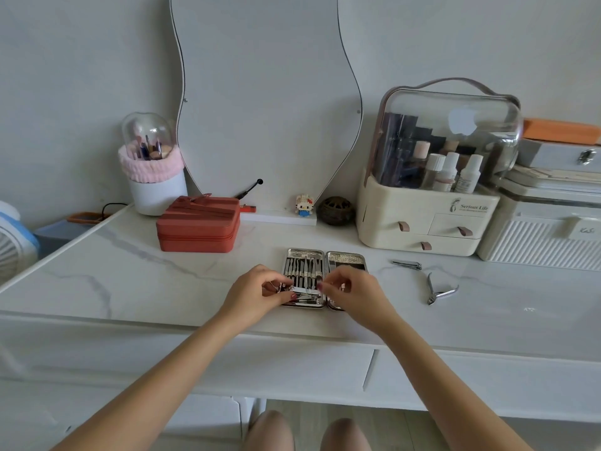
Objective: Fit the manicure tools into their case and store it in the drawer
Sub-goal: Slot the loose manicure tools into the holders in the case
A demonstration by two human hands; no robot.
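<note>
A silver manicure case [345, 257] lies open flat on the white marble desk [130, 281], with several slim metal tools slotted in its left half. Over the case's near end, my left hand [257, 292] and my right hand [353, 292] pinch the two ends of a metal nail clipper [304, 290], held crosswise just above the left half. A second nail clipper [407, 264] and a cuticle nipper [439, 289] lie loose on the desk to the right of the case. Closed drawer fronts [292, 366] run under the desk's front edge.
A red zipped box [198, 227] stands behind and left of the case. At the back right is a cream cosmetics organiser [429, 196] with small drawers, then white boxes [546, 229]. A brush holder [154, 170], a mirror [266, 92] and small ornaments line the wall.
</note>
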